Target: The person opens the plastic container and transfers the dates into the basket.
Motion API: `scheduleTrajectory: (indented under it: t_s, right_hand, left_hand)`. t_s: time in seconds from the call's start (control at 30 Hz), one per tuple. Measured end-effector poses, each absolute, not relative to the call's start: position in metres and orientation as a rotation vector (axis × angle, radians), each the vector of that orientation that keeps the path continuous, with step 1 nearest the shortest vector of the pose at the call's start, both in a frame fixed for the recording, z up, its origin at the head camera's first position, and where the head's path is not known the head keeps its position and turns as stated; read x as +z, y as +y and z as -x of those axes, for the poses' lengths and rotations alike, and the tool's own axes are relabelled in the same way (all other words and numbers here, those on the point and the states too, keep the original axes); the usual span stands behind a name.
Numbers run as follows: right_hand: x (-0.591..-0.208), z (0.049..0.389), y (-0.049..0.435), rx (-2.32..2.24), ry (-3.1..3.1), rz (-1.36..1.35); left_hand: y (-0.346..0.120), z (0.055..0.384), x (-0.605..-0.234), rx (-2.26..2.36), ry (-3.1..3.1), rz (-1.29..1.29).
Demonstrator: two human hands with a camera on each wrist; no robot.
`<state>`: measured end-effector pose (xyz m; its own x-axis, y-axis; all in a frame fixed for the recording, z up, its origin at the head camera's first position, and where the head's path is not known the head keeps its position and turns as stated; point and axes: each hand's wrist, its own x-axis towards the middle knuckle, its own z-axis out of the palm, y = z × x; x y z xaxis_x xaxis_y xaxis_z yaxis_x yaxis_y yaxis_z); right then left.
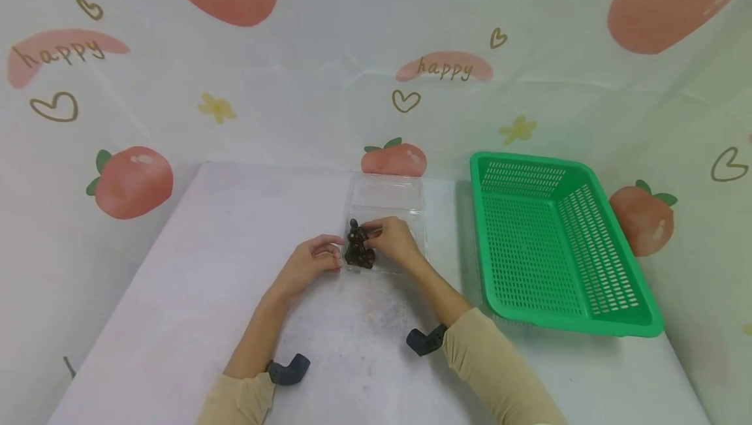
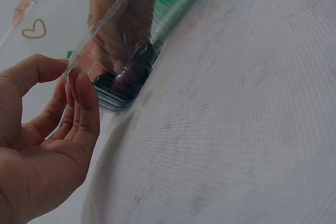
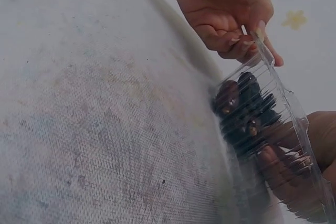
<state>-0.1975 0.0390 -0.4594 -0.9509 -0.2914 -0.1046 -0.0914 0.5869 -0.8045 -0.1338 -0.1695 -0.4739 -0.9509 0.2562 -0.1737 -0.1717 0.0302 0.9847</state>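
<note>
1. While the left hand (image 1: 308, 260) steadies the clear plastic box (image 3: 287, 95), the right hand (image 1: 395, 237) works inside it among the dark, glossy pieces (image 1: 356, 249); the step in hand looks like placing or settling these in the box, though they could equally be on their way out.
2. The pieces sit bunched at the box's left side, and the lid (image 1: 386, 191) lies open behind, towards the patterned backdrop (image 1: 317, 85).
3. The left hand's grip is narrow, pinching the rim of the box. The right hand's grip is drawn in close against the pieces; whether it pinches one or merely touches the bunch, I cannot tell.
4. If the pieces are being set down, the next move probably calls for a gentle release and a lift clear of the thin wall, with the left hand holding the box firm on the worktop (image 1: 264, 206).
5. Ribbed, reflective plastic blurs the pieces in both wrist views, so their number and exact kind stay uncertain; grapes seem likely.
6. The right wrist view cuts off the right hand at its edge; the green basket (image 1: 576, 322) shows whole only from the head.
</note>
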Motion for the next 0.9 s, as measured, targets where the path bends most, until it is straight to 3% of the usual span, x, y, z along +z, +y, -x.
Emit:
scheduleTrajectory:
  t_s: [0.9]
  right_hand:
    - [-0.4611, 0.2003, 0.0360, -1.309, 2.519, 0.299]
  left_hand:
    - [-0.1712, 0.1327, -0.4761, 2.037, 1.968, -0.054]
